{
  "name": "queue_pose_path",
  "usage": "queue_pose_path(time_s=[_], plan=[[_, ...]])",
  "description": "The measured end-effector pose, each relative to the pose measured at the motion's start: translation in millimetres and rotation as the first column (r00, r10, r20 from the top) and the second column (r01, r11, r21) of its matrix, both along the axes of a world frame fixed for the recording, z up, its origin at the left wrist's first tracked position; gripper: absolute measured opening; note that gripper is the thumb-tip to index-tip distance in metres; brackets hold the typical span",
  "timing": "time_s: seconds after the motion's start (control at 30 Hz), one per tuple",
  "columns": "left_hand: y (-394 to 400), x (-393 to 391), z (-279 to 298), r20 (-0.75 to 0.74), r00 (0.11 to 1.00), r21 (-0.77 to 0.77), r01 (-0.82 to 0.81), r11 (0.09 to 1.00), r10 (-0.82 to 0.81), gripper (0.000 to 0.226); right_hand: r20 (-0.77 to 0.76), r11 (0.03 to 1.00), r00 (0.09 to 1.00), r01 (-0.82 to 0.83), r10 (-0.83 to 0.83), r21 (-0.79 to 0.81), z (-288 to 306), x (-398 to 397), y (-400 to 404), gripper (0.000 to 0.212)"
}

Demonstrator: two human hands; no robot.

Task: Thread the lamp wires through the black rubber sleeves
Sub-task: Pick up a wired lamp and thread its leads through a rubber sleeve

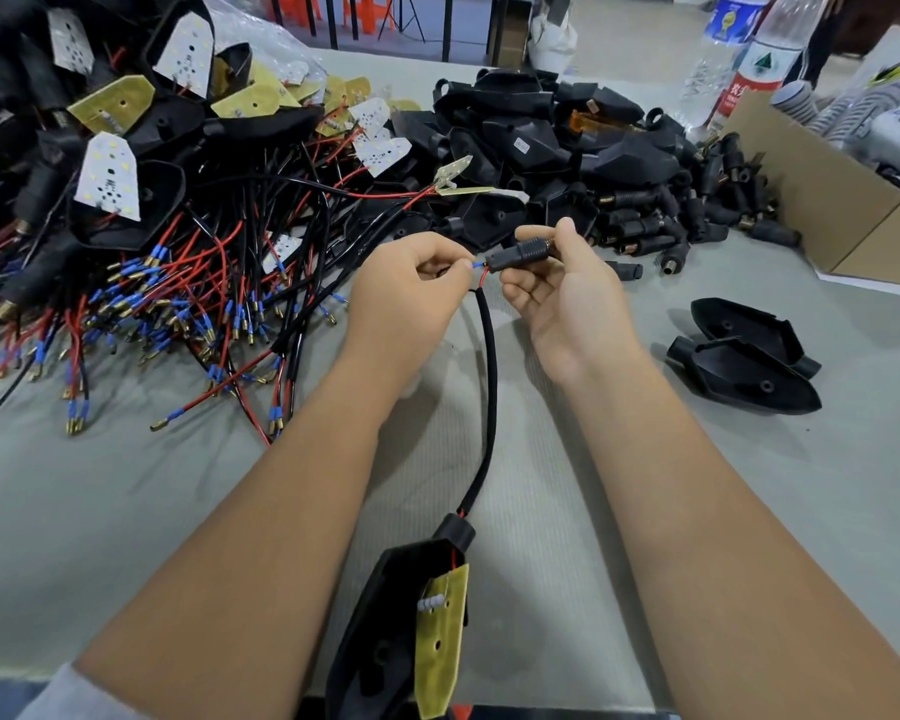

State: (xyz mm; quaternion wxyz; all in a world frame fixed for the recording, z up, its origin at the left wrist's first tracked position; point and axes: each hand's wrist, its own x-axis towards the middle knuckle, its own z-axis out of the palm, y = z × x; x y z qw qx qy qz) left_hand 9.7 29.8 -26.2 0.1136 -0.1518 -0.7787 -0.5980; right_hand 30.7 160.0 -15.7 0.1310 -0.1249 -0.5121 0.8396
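While the left hand (411,283) pinches the blue-tipped lamp wires (481,275) above the counter (567,511), the right hand's (557,288) grip holds the black rubber sleeve (523,253); keep both tips together, aligned with its bore.

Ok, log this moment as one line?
step: threading | left hand: pinching blue-tipped red lamp wire | right hand: holding ribbed black rubber sleeve | wire at sleeve mouth | black lamp housing near table edge

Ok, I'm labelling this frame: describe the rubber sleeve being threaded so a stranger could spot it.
Start at the two hands above the grey table. The right hand pinches the black rubber sleeve. Unlike the loose sleeves piled behind, red and blue wire ends enter it.
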Motion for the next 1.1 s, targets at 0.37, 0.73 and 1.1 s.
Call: queue_pose_path(time_s=[0.37,0.73,1.1], plan=[[-0.8,-1.6,-0.5,0.026,0.999,0.005,0.019,1.0,-0.02,0.015,-0.002,0.999,0.999,-0.032,0.032,-0.037,3.0,3.0,0.4,0.037],[-1.4,1.4,1.1,0.018,1.0,-0.049,0.024,0.999,-0.024,0.014,-0.011,0.999,0.999,-0.05,0.05,0.007,3.5,4.4,-0.8,0.037],[-2.0,2.1,0.9,0.027,0.999,-0.044,0.019,0.999,-0.018,0.016,-0.022,0.997,0.997,-0.075,0.074,-0.027,4.4,5.9,-1.6,0.036]])
